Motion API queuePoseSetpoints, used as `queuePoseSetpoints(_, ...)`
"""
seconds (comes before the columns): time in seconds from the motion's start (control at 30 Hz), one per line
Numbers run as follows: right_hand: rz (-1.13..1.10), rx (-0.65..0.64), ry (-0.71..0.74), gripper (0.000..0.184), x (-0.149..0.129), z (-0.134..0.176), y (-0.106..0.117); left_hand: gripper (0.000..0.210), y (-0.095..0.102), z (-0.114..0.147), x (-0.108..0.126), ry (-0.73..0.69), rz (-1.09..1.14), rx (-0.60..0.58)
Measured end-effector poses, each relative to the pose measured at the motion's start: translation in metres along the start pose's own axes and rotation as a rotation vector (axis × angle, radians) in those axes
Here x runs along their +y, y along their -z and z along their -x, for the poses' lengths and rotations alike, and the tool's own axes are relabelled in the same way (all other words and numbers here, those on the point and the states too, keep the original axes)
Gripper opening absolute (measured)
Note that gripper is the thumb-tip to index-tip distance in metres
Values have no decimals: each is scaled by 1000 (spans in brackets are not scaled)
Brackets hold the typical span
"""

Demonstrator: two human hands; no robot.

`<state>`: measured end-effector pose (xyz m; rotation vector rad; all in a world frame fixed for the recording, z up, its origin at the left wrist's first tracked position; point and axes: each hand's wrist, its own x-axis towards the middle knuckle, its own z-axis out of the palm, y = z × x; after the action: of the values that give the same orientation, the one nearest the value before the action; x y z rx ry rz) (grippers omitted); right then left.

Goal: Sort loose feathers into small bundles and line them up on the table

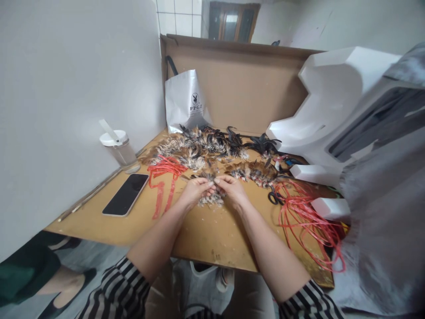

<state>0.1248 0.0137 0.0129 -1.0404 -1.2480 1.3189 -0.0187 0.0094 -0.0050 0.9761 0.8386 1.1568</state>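
Observation:
Both hands meet over a small bunch of brown and grey feathers point(211, 200) near the middle of the table. My left hand point(199, 189) pinches at the bunch from the left, thumb against curled fingers. From the right, my right hand point(229, 188) does the same, its fingertips close to the left ones. Just what lies between the fingertips is too small to make out, but feathers stick out above and below them. Behind the hands lies a long heap of brown, black and white feathers point(199, 146). A further row of brown feathers point(254, 172) lies to the right.
Red plastic strips point(166, 168) lie left of the hands, and a tangle of red string point(302, 212) with black-handled scissors point(275, 196) lies right. A phone point(125, 195), lidded cup point(119, 148), silver bag point(186, 99) and white foam piece point(335, 88) surround the table point(219, 241). Another person's leg point(63, 283) shows lower left.

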Motion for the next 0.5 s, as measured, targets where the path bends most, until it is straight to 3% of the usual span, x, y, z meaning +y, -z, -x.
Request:
queuePoseSetpoints(0.13,274,-65,104,19,-5,-3,18,20,5,-2,6,-13,101,85)
queuePoseSetpoints(0.23,475,-179,85,19,-4,-2,24,19,7,-3,8,-10,145,93)
queuePoseSetpoints(0.5,811,-208,178,17,9,7,3,17,10,-5,5,-19,179,104)
